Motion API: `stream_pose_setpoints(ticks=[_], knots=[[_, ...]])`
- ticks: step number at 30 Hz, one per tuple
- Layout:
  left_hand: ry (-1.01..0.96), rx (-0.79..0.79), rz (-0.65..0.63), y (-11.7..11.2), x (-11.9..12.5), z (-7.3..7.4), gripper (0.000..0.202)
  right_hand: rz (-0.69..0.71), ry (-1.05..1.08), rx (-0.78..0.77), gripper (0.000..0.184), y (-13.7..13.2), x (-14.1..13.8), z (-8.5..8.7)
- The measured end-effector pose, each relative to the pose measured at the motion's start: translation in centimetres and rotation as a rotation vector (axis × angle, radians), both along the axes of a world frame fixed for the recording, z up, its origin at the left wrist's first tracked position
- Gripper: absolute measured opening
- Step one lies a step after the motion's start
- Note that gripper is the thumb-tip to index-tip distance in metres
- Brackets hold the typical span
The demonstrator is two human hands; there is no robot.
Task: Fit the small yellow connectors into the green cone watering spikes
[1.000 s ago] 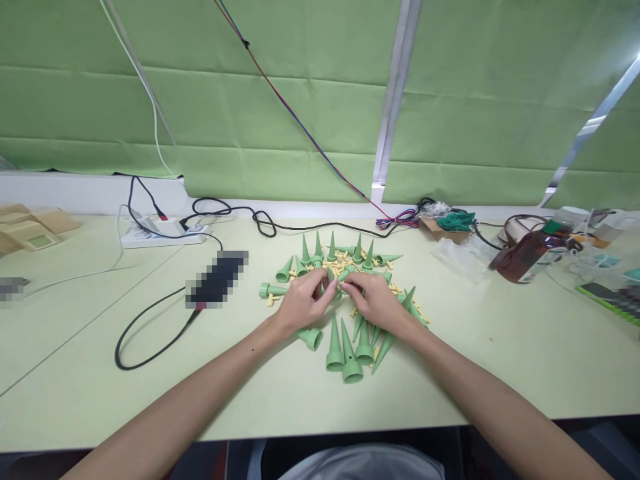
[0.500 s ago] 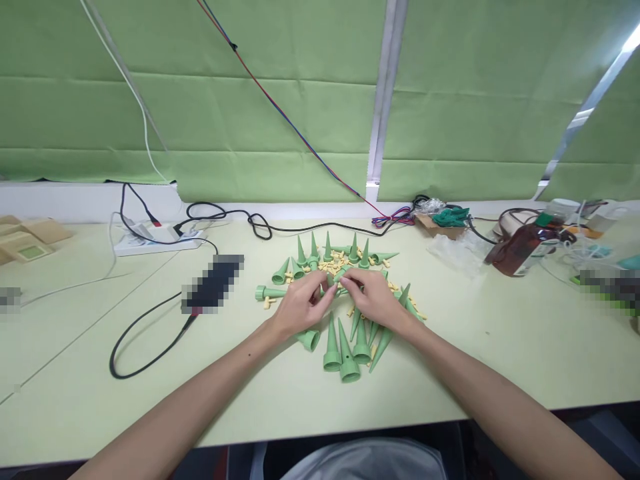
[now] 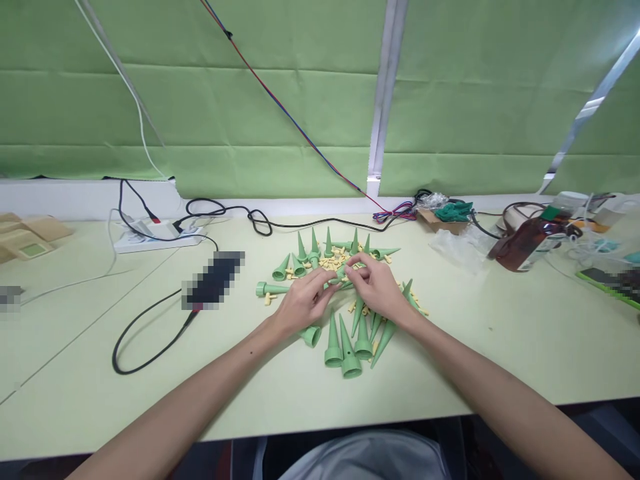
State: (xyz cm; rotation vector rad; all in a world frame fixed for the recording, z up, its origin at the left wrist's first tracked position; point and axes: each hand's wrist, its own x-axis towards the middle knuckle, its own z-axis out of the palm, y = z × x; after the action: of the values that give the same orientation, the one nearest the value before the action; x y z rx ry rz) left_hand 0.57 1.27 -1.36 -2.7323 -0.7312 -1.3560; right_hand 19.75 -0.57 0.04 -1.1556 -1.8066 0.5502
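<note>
Both my hands meet over a heap of green plastic cones (image 3: 345, 343) and small yellow pegs (image 3: 333, 262) on the pale green table (image 3: 280, 400). My left hand (image 3: 300, 305) pinches a green cone piece (image 3: 336, 277) between thumb and fingers. My right hand (image 3: 376, 287) has its fingertips closed on the other end of that same piece, and whether a yellow peg is in them I cannot make out. Several cones stand upright behind the hands, and others lie flat in front of and under my right hand.
A black cable (image 3: 145, 333) loops at the left toward a blurred dark device (image 3: 213, 280). A white power strip (image 3: 155, 233) sits at the back left. At the right are a brown bottle (image 3: 525, 243), clear plastic bags (image 3: 457, 243) and a cardboard tray (image 3: 443, 220).
My right hand has lifted slightly and shifted its fingertips upward on the piece. The left hand stays in place. The camera view has tilted a little.
</note>
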Motion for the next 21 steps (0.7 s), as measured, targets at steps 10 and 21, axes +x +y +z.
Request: stream_pose_setpoints(ticks=[10, 21], knots=[[-0.036, -0.059, 0.153, 0.1, 0.06, -0.14, 0.013, 0.048, -0.175, 0.168, 0.012, -0.07, 0.04, -0.18], [-0.056, -0.074, 0.163, 0.08, 0.09, -0.25, 0.012, 0.062, -0.189, 0.263, 0.012, 0.52, 0.28, -0.5]])
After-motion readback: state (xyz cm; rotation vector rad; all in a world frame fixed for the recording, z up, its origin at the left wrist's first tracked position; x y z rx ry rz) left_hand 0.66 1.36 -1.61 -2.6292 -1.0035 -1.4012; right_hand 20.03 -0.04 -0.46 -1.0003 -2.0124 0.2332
